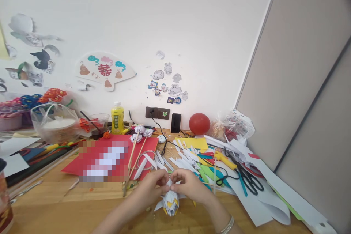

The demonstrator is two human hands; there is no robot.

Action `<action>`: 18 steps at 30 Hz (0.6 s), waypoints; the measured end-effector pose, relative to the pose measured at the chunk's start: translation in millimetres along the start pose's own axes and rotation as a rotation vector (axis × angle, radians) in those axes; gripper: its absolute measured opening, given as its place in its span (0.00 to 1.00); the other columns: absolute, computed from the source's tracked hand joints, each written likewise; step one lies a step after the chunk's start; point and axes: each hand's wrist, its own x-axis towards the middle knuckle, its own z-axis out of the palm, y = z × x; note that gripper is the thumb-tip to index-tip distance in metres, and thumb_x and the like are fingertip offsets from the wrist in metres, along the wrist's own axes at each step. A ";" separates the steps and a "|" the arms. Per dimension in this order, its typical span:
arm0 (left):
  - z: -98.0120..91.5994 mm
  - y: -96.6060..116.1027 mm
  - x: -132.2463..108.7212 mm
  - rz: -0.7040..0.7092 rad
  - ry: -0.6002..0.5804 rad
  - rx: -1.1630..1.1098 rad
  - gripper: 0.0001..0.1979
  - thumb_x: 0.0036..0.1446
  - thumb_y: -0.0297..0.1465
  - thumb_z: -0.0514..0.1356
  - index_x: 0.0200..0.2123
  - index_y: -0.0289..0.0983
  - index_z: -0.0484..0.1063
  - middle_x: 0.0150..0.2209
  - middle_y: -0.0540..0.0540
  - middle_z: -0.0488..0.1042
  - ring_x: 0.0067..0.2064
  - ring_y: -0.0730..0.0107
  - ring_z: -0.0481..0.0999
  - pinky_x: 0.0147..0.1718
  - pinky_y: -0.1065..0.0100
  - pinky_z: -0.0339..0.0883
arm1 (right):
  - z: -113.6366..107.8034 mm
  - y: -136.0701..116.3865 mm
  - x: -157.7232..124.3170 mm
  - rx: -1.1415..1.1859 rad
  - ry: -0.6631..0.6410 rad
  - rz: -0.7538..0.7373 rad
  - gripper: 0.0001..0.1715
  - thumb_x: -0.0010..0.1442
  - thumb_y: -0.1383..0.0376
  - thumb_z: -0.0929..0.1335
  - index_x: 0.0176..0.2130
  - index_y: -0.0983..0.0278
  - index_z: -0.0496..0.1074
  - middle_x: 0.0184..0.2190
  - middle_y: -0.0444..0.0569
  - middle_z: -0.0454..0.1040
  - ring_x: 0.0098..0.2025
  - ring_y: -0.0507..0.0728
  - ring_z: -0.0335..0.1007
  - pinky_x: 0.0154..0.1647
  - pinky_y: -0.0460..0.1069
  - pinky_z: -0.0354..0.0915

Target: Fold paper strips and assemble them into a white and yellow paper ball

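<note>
Both of my hands meet at the front middle of the wooden table, over a folded paper flower (171, 204) with white and yellow petals. The fingers of my left hand (156, 184) pinch its upper white paper from the left. From the other side, my right hand (188, 184) pinches the same paper, thumb close to the left thumb. The flower's layered petals point down toward me below the fingers. Just beyond my hands lie loose white paper strips (152, 161) and thin sticks topped with white paper flowers (139, 131).
A red sheet (115, 142) lies at left, with a yellow bottle (117, 119) behind it. To the right are a yellow-handled glue gun (225, 159) with its cord, black-handled scissors (251, 181) and heaped paper strips. A phone (176, 123) and red balloon (199, 124) stand by the wall.
</note>
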 end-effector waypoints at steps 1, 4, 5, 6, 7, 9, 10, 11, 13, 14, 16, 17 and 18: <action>-0.3 0.1 -0.3 0.005 0.002 0.012 0.03 0.44 0.26 0.55 0.23 0.37 0.61 0.24 0.54 0.65 0.29 0.71 0.65 0.26 0.74 0.56 | 0.2 0.5 0.3 -0.003 0.007 0.003 0.09 0.46 0.67 0.68 0.32 0.65 0.69 0.29 0.44 0.69 0.33 0.52 0.65 0.33 0.45 0.60; -1.0 -0.9 -1.6 0.003 0.004 0.062 0.02 0.45 0.27 0.54 0.23 0.38 0.61 0.24 0.54 0.66 0.29 0.71 0.65 0.26 0.73 0.56 | 1.5 3.6 1.5 -0.017 0.049 0.013 0.07 0.45 0.67 0.69 0.30 0.65 0.69 0.28 0.43 0.69 0.31 0.52 0.65 0.30 0.45 0.60; -1.1 -1.3 -1.9 0.000 0.004 0.077 0.02 0.46 0.27 0.53 0.23 0.38 0.61 0.24 0.54 0.66 0.29 0.71 0.65 0.26 0.73 0.56 | 2.0 4.6 1.8 -0.021 0.060 0.015 0.07 0.45 0.67 0.69 0.30 0.65 0.69 0.28 0.43 0.69 0.30 0.52 0.65 0.29 0.44 0.60; -1.1 -1.6 -2.2 -0.003 0.006 0.090 0.03 0.46 0.27 0.53 0.23 0.38 0.60 0.24 0.54 0.66 0.29 0.71 0.65 0.26 0.74 0.56 | 2.6 5.5 2.0 -0.024 0.068 0.015 0.07 0.45 0.67 0.69 0.29 0.65 0.69 0.28 0.43 0.69 0.30 0.51 0.65 0.29 0.44 0.60; -1.1 -1.5 -2.3 -0.005 0.009 0.104 0.03 0.46 0.27 0.53 0.23 0.38 0.60 0.24 0.54 0.66 0.28 0.72 0.65 0.26 0.74 0.56 | 3.2 6.2 2.2 -0.024 0.074 0.014 0.07 0.44 0.67 0.69 0.29 0.65 0.69 0.28 0.43 0.70 0.30 0.51 0.65 0.29 0.44 0.60; -0.9 -0.2 -2.5 -0.002 0.017 0.139 0.04 0.46 0.27 0.53 0.22 0.38 0.59 0.24 0.55 0.65 0.28 0.72 0.65 0.26 0.74 0.56 | 4.4 7.5 2.4 -0.029 0.089 0.013 0.07 0.44 0.68 0.69 0.29 0.65 0.69 0.28 0.43 0.70 0.29 0.51 0.65 0.28 0.44 0.60; -0.8 0.9 -2.6 0.002 0.024 0.162 0.04 0.46 0.27 0.53 0.22 0.38 0.59 0.23 0.55 0.65 0.28 0.72 0.65 0.26 0.74 0.55 | 5.1 8.1 2.5 -0.036 0.099 0.013 0.07 0.44 0.68 0.69 0.29 0.65 0.69 0.27 0.43 0.70 0.29 0.51 0.65 0.27 0.44 0.60; -0.6 2.2 -2.6 0.005 0.031 0.185 0.04 0.46 0.27 0.53 0.21 0.38 0.59 0.23 0.55 0.65 0.28 0.72 0.65 0.26 0.74 0.55 | 5.6 8.6 2.6 -0.045 0.107 0.014 0.06 0.44 0.68 0.68 0.29 0.64 0.69 0.26 0.42 0.69 0.28 0.51 0.65 0.27 0.44 0.60; -0.4 4.9 -2.9 0.008 0.046 0.221 0.04 0.46 0.27 0.53 0.21 0.38 0.60 0.24 0.54 0.66 0.29 0.71 0.65 0.27 0.73 0.55 | 6.4 8.9 2.9 -0.070 0.123 0.009 0.06 0.44 0.69 0.68 0.28 0.64 0.69 0.25 0.41 0.69 0.27 0.51 0.64 0.27 0.44 0.60; -0.3 5.9 -3.0 0.009 0.052 0.230 0.04 0.46 0.28 0.53 0.21 0.38 0.60 0.24 0.53 0.66 0.29 0.70 0.65 0.27 0.73 0.56 | 6.6 8.7 3.0 -0.084 0.131 0.004 0.05 0.44 0.69 0.68 0.28 0.64 0.69 0.24 0.41 0.68 0.27 0.51 0.64 0.27 0.44 0.60; -0.4 7.0 -3.2 0.012 0.055 0.223 0.04 0.46 0.28 0.52 0.22 0.38 0.61 0.24 0.53 0.67 0.30 0.70 0.66 0.28 0.73 0.56 | 6.9 7.4 3.3 -0.105 0.147 -0.012 0.05 0.44 0.70 0.68 0.27 0.64 0.69 0.24 0.41 0.68 0.27 0.51 0.64 0.28 0.44 0.60; -0.7 6.9 -3.2 0.011 0.051 0.212 0.03 0.46 0.28 0.52 0.22 0.38 0.61 0.24 0.53 0.67 0.30 0.70 0.66 0.28 0.73 0.56 | 7.0 6.4 3.4 -0.109 0.153 -0.019 0.04 0.44 0.70 0.68 0.26 0.64 0.69 0.24 0.41 0.68 0.27 0.51 0.64 0.28 0.44 0.60; -1.2 6.5 -3.0 0.009 0.042 0.198 0.03 0.46 0.28 0.52 0.23 0.38 0.61 0.24 0.53 0.67 0.29 0.70 0.66 0.27 0.73 0.56 | 7.1 5.4 3.5 -0.105 0.158 -0.023 0.04 0.43 0.71 0.68 0.26 0.64 0.69 0.24 0.41 0.68 0.27 0.51 0.63 0.28 0.44 0.60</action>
